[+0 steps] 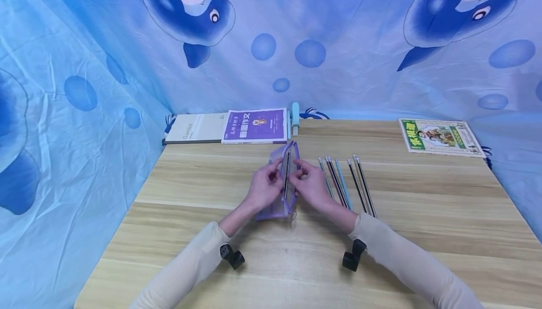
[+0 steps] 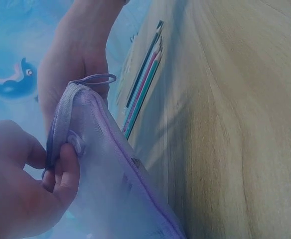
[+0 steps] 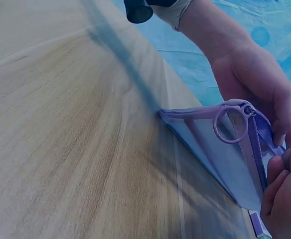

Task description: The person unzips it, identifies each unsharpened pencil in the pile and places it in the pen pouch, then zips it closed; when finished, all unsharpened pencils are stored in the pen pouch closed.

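Note:
A purple-trimmed mesh zipper pouch (image 1: 271, 213) stands on edge on the table, its mouth spread apart. My left hand (image 1: 263, 187) pinches one side of the mouth between thumb and fingers, as the left wrist view shows too. On the opposite side, my right hand (image 1: 312, 186) grips the other zipper edge. Something thin and dark, pencil-like (image 1: 287, 170), shows in the opening between the hands. A round zipper pull ring (image 3: 217, 125) hangs at the pouch's near end. Just right of my right hand lie several pencils (image 1: 337, 181), partly hidden by the forearm.
Along the back edge lie a pale notebook (image 1: 199, 128), a purple book (image 1: 256, 126) and a light-blue pen-like item (image 1: 295, 115). A green-bordered booklet (image 1: 440, 137) is at the back right. Printed blue cloth (image 1: 355, 78) hangs behind the wooden table (image 1: 423, 205).

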